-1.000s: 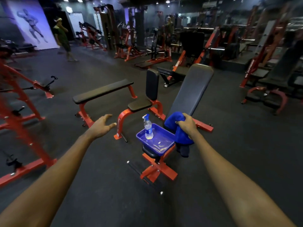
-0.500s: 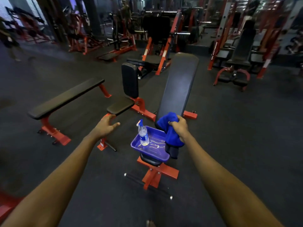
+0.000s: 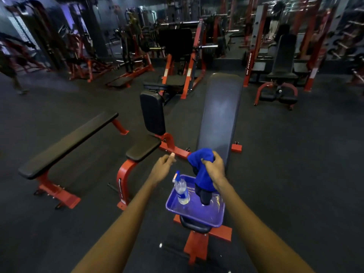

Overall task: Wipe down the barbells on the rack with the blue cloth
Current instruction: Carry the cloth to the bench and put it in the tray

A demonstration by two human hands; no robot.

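The cloth (image 3: 202, 170) was gripped by the right hand (image 3: 213, 167) above the tray (image 3: 197, 217) at the near end of the bench (image 3: 218, 115), its tail hanging into the tray beside the bottle (image 3: 182, 191). The left hand (image 3: 163, 168) was held loosely open, empty. Lifting the cloth clear before turning away was judged advisable; the barbells could not be identified.

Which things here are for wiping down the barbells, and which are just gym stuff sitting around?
For the job:
blue cloth, gripped by the right hand
spray bottle, standing in the blue tray
left hand, open, holding nothing

Just around:
incline bench under the tray
flat bench
upright seat
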